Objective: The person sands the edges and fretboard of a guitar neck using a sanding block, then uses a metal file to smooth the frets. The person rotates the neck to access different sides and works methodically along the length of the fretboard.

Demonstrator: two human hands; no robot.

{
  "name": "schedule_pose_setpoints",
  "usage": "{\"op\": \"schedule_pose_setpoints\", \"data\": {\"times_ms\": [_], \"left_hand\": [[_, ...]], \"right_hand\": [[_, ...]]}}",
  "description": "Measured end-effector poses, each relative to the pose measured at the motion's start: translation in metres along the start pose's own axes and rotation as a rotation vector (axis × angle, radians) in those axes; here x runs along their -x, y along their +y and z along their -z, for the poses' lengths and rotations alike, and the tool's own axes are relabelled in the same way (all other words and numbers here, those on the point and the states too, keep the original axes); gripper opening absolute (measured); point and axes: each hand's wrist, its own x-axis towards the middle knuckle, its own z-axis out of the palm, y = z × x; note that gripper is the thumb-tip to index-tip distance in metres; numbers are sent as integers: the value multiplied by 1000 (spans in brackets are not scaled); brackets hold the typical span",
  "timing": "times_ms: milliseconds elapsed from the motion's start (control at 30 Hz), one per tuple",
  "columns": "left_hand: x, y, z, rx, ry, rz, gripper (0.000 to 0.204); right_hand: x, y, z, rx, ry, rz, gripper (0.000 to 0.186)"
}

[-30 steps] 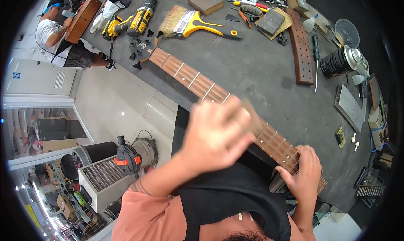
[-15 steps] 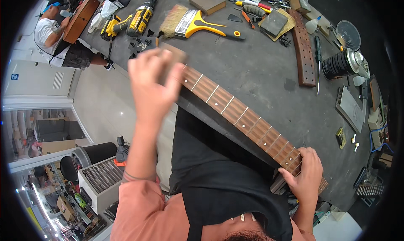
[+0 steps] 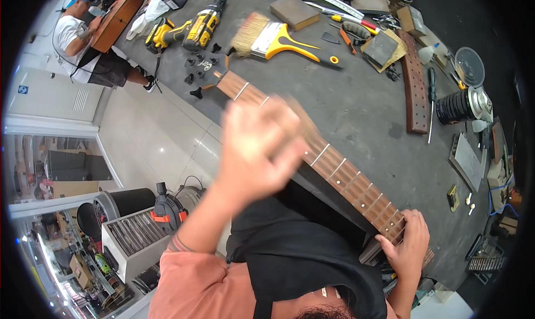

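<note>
A brown guitar neck [image 3: 346,181] with metal frets and pale dot inlays lies diagonally along the near edge of the bench. My left hand [image 3: 256,138], blurred by motion, is over the upper middle of the fretboard, its fingers bent round a brown block [image 3: 304,119] that shows only as a smear. My right hand [image 3: 411,242] grips the neck's lower right end, thumb on the near side and fingers on the far side. At the other end is the dark headstock [image 3: 205,68] with several black tuning pegs.
Across the bench [image 3: 368,113] lie a yellow cordless drill [image 3: 195,32], a wide paintbrush [image 3: 278,40], a wooden block [image 3: 295,11], a drilled wooden bar [image 3: 413,85], a screwdriver [image 3: 431,96] and a can [image 3: 457,106]. A person [image 3: 83,40] works at the far left.
My left hand has moved with the block from the headstock end down the fretboard, toward the right. My right hand keeps its grip on the neck. The view has shifted slightly.
</note>
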Motion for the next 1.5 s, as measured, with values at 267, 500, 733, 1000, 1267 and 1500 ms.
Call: {"op": "schedule_pose_setpoints", "data": {"times_ms": [267, 500, 733, 1000, 1267, 1500], "left_hand": [[1, -26, 4, 20, 13, 24, 41], [-4, -38, 9, -10, 54, 55, 39], [-3, -26, 5, 30, 47, 62, 37], [-10, -50, 11, -58, 79, 99, 44], [-32, -69, 50, -272, -190, 90, 53], [-30, -54, 18, 237, -143, 45, 53]], "right_hand": [[5, 4, -4, 22, 5, 7, 85], [4, 4, -4, 35, 1, 6, 86], [5, 5, -6, 29, 47, 40, 85], [2, 2, -4, 41, 50, 40, 84], [-1, -2, 1, 23, 32, 14, 79], [-3, -6, 2, 21, 56, 21, 78]]}}
